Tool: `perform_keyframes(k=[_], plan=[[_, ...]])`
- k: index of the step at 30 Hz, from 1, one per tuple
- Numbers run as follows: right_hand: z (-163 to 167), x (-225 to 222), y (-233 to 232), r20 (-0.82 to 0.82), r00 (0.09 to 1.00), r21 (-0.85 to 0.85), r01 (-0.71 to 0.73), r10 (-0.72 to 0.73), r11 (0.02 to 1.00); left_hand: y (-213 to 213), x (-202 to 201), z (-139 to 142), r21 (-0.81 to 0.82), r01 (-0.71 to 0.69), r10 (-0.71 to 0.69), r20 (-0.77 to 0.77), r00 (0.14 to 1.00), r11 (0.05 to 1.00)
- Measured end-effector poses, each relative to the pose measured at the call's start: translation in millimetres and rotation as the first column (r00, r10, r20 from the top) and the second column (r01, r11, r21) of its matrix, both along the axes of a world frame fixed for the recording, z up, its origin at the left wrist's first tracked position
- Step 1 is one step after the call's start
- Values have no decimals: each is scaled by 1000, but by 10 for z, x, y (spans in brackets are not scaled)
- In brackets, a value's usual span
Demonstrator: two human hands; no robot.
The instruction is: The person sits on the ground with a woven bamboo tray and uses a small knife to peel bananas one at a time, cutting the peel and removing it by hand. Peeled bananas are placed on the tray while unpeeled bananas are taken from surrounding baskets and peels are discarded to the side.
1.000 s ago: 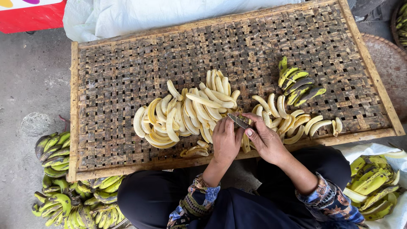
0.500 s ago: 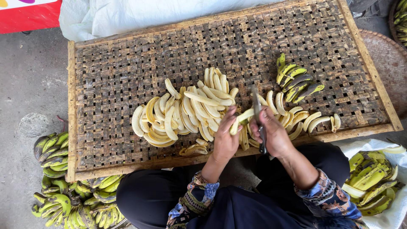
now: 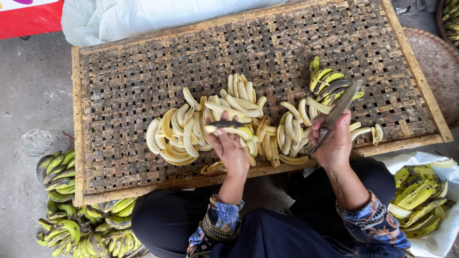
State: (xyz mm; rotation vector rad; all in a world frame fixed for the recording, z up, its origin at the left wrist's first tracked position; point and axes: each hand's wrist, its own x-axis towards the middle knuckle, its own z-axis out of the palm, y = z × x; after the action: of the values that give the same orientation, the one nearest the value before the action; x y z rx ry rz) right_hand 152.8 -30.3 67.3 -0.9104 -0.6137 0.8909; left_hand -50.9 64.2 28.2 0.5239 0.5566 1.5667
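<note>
We held a peeled banana (image 3: 228, 129) in our left hand (image 3: 231, 149), fingers closed around the pale fruit just above the near edge of the woven bamboo tray (image 3: 124, 95), at the front of the heap of peeled bananas (image 3: 201, 126) already laid there. Our right hand (image 3: 335, 143) was clenched on the handle of a knife (image 3: 334, 114), its blade angled up and away over the tray's right side. Placing the fruit well, we judged, meant laying it flat beside its neighbours rather than on top, and keeping the blade turned clear of the other hand. The peeled bananas lay in two loose groups (too overlapped for an exact count, though several dozen in all), with one small cluster of about seven unpeeled green-yellow bananas (image 3: 327, 83) just beyond the knife. Off the tray, green bunches (image 3: 62, 200) were piled on the concrete floor (image 3: 28, 105) to the left, and discarded peels (image 3: 420, 196) filled a white sack (image 3: 440, 239) to the right.
</note>
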Motion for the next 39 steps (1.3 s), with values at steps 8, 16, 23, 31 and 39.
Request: perform_keyframes(k=[8,16,23,31,39], plan=[[-353,-473,68,830,550,-179,96,98,979,-653,524,-432,-19,292,-293,-81,953,956],[-501,-665,17,791,605,-16,171,-92,985,-772,514,-559,-168,183,-229,-320,919,969],[-585,-676,37,600,796,-87,162,-79,983,-638,454,-457,-222,288,-296,-4,955,932],[-583,-622,74,273,962,-209,52,7,976,-464,466,-435,-229,447,-394,244,886,865],[-557,-419,69,482,876,-133,103,-26,986,-341,383,-388,13,557,-514,-371,774,830]])
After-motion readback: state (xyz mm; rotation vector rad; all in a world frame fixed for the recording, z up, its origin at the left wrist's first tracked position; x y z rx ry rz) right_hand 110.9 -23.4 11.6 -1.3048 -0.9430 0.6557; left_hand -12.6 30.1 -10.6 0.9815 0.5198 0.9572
